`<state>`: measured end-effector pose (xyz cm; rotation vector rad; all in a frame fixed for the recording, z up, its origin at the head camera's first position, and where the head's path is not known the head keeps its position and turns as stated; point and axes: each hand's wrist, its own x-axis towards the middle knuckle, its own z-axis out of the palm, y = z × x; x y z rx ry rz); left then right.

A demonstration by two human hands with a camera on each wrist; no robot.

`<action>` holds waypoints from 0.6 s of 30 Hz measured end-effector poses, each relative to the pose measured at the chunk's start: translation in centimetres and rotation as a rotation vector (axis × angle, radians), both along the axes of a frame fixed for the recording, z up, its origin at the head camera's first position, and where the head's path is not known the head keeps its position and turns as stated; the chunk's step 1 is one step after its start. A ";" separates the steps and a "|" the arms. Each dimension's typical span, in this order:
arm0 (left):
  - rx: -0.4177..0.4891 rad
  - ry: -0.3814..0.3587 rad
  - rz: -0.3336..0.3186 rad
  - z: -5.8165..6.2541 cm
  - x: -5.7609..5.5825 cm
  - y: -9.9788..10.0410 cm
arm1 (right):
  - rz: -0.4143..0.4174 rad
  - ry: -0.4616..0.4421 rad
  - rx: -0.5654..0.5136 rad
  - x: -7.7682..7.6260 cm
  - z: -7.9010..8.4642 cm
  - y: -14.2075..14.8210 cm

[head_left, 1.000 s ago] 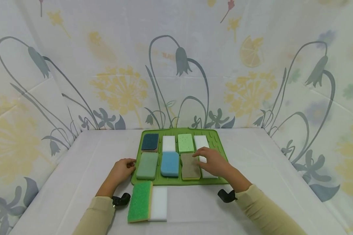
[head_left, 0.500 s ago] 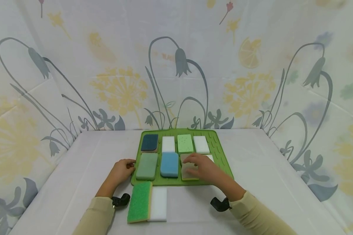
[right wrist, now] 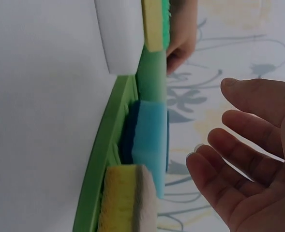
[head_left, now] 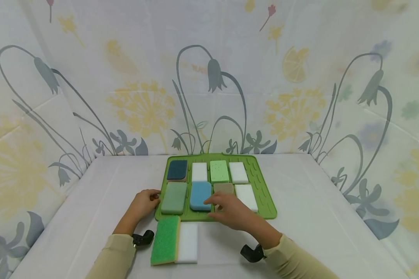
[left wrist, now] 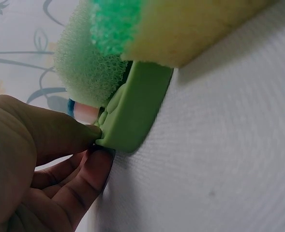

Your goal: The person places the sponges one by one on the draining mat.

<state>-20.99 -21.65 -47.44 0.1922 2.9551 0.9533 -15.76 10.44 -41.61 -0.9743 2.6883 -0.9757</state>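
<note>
My left hand (head_left: 144,203) pinches the left edge of a green ridged mat (head_left: 266,203); the left wrist view shows the thumb on top of the rim (left wrist: 127,121) and fingers under it. Over the front of the mat, my right hand (head_left: 232,211) hovers with relaxed, spread fingers and holds nothing. It partly hides a grey-brown sponge (head_left: 223,188) with a yellow side. Its fingertips overlap a blue sponge (head_left: 199,193) in the head view, while the right wrist view shows them apart from it. A sage-green sponge (head_left: 174,197) lies nearest my left hand on the mat.
Also on the mat are a white sponge (head_left: 246,197) at front right and a back row: dark blue (head_left: 177,169), white (head_left: 199,171), speckled light green (head_left: 219,171) and white (head_left: 238,172) sponges. Before the mat, a green-and-yellow sponge (head_left: 165,242) leans against a white block (head_left: 188,244).
My right hand has moved left and slightly nearer, from beside the grey-brown sponge to across it toward the blue one, uncovering the right-hand white sponges. My left hand keeps its place at the mat's edge.
</note>
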 end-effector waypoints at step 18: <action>0.007 -0.014 -0.002 0.1 0.0 0.0 | 0.069 0.014 0.087 0.9 -1.7 -3.0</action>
